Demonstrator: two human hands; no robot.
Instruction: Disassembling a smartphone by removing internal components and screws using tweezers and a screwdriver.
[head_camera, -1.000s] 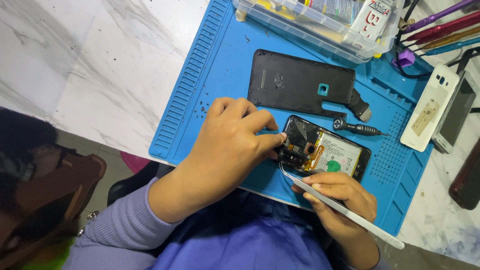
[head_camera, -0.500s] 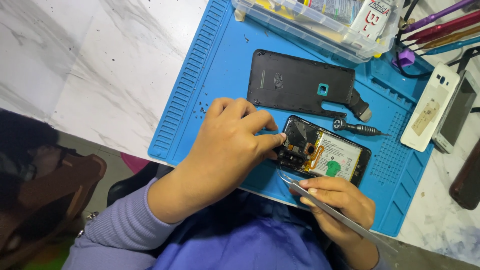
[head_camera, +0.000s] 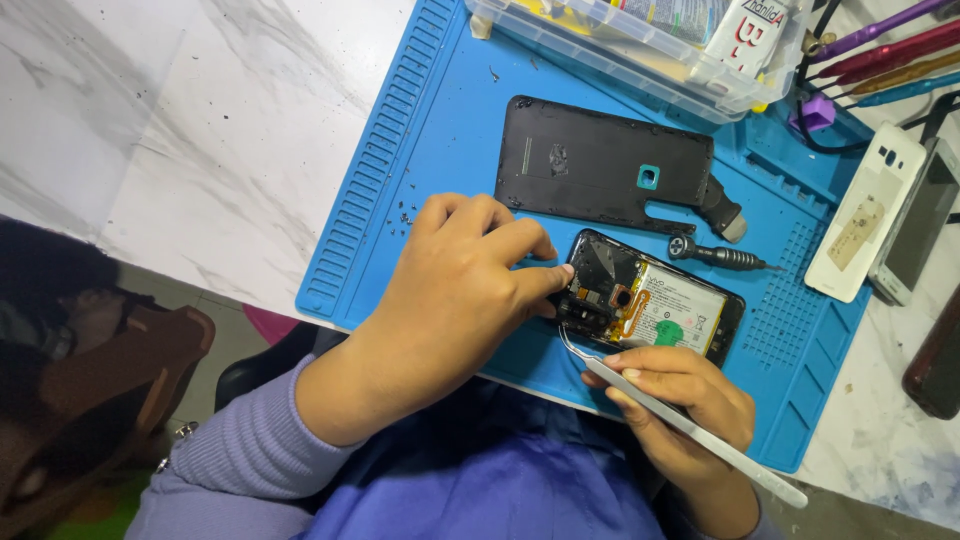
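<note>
A person in a lilac sleeve (head_camera: 250, 450) works on an opened smartphone (head_camera: 650, 305) lying near the front edge of a blue repair mat (head_camera: 440, 120) on a white marble tabletop (head_camera: 170, 130). The left hand (head_camera: 450, 300) rests on the mat beside the phone's camera end, its fingers curled and the thumb and forefinger tips pressed against the exposed circuitry; whether that grip pinches any small part cannot be told. The right hand (head_camera: 680, 400), just below the phone at the mat's near edge, has its grip closed around a pair of metal tweezers (head_camera: 670, 415), whose curved tip touches the phone's lower corner while the long handle runs back toward the lower right. The phone's battery and an orange flex cable are in plain view. Behind it, well apart, lies the removed black back cover (head_camera: 600, 165), inner face up, with a teal-ringed camera opening. A small black screwdriver (head_camera: 720, 255) lies just beside the phone's far edge. A clear plastic parts box (head_camera: 640, 50) stands at the mat's far side, and coloured tool handles (head_camera: 880, 55) fan out at the upper right. A white phone cover (head_camera: 865, 215) and another handset (head_camera: 925, 235) lie side by side at the right.
</note>
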